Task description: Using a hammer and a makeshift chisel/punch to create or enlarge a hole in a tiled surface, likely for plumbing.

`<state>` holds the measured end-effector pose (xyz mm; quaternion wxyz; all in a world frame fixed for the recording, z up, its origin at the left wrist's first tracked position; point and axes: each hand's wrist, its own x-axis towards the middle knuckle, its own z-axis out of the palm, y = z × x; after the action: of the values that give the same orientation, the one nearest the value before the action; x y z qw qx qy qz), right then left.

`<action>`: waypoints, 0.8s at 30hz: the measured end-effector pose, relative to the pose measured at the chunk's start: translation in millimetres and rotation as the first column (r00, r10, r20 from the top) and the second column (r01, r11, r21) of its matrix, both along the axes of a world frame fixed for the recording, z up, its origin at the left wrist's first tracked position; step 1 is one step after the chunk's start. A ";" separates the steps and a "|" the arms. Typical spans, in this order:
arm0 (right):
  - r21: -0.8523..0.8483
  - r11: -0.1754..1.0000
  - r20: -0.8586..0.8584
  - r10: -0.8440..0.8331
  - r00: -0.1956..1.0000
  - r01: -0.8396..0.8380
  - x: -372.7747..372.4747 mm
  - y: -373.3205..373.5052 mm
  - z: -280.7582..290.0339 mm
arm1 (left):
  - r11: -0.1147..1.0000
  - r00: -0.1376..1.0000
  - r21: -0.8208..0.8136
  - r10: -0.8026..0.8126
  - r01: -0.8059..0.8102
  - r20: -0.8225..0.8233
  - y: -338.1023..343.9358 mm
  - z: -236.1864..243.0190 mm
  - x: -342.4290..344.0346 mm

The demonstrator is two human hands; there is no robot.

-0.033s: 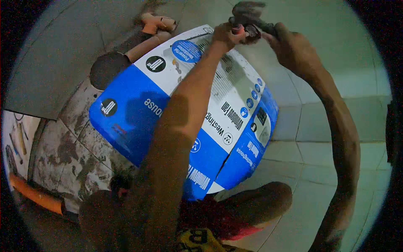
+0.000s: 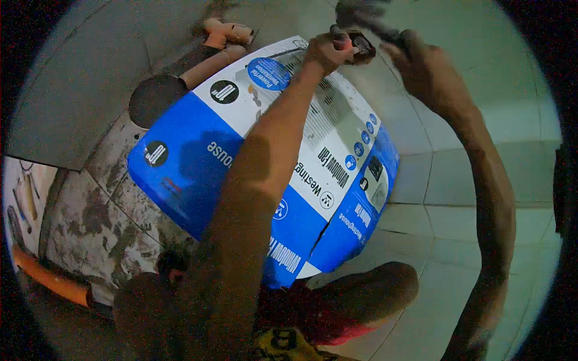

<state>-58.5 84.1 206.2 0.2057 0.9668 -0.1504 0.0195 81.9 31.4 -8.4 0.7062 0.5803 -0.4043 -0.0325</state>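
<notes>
My left hand (image 2: 325, 55) is at the far end of a flattened blue-and-white cardboard box (image 2: 189, 153), its fingers closed on a red-tipped tool (image 2: 342, 44) beside a dark, rough piece (image 2: 363, 49) with a hollow look; what exactly these are is unclear. My right hand (image 2: 424, 69) is raised to the right of it, closed round the dark handle of a hammer-like tool (image 2: 361, 17), whose blurred head hangs just above my left hand. My left forearm crosses the cardboard and hides part of it.
Orange pipe fittings (image 2: 223, 33) and a dark round object (image 2: 156, 99) lie beyond the cardboard's left. An orange pipe (image 2: 54, 280) and small tools (image 2: 27, 198) are at the lower left. My bent leg (image 2: 367, 289) is below the cardboard; pale tiled surfaces (image 2: 469, 168) surround the right side.
The hammer-like tool and my right hand have shifted slightly up and to the right, and the tool is more blurred. My left hand stays in place.
</notes>
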 end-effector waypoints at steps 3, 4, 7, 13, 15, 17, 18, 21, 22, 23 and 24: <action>-0.098 0.923 0.222 0.384 0.896 -0.371 -6.3 -1.9 7.8 | 0.990 0.986 -0.132 -0.066 0.045 -0.155 3.6 2.0 -6.3; -0.086 0.954 0.219 0.300 0.929 -0.287 -6.6 -1.5 6.6 | 0.997 0.987 -0.072 -0.023 0.012 -0.159 4.4 1.6 -9.1; 0.051 0.915 0.310 0.367 0.877 -0.401 -0.9 2.5 -3.1 | 0.998 0.968 -0.043 0.031 -0.044 -0.249 4.8 -3.7 -14.9; -0.108 0.993 -0.173 0.026 0.985 -0.045 14.4 -0.3 -6.0 | 0.960 0.973 -0.187 0.185 -0.210 -0.141 -13.1 -14.6 -11.2; -0.046 0.914 0.073 0.406 0.911 -0.404 9.2 -4.7 -0.2 | 0.926 0.964 -0.291 0.264 -0.241 0.041 -18.1 -15.6 -13.9; -0.028 0.910 0.122 0.414 0.902 -0.414 7.9 -7.3 -0.4 | 0.980 0.957 -0.062 0.168 -0.187 -0.235 -18.9 -15.8 -17.5; -0.035 0.833 0.169 0.549 0.819 -0.552 8.5 -6.7 -1.0 | 0.983 0.962 -0.101 0.125 -0.154 -0.244 -17.5 -16.4 -19.1; -0.032 0.978 -0.100 0.202 0.974 -0.206 22.8 2.6 -6.1 | 0.978 0.933 -0.115 0.125 -0.172 -0.337 -15.4 -18.2 -19.5; -0.061 0.960 -0.059 0.268 0.962 -0.272 28.4 7.7 -3.9 | 0.948 0.910 -0.275 0.037 -0.163 -0.413 -16.8 -18.2 -18.8; -0.096 0.975 -0.134 0.188 0.973 -0.202 31.0 13.7 0.7 | 0.921 0.898 -0.352 -0.007 -0.165 -0.441 -18.3 -19.4 -16.7; -0.135 0.985 -0.222 0.078 0.972 -0.110 34.1 20.7 6.4 | 0.888 0.885 -0.427 -0.053 -0.170 -0.462 -21.5 -18.6 -16.1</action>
<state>-24.4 104.8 212.6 0.2901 0.9515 -0.0793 -0.0648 65.7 9.8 -27.0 0.8985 0.3859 -0.2029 -0.0518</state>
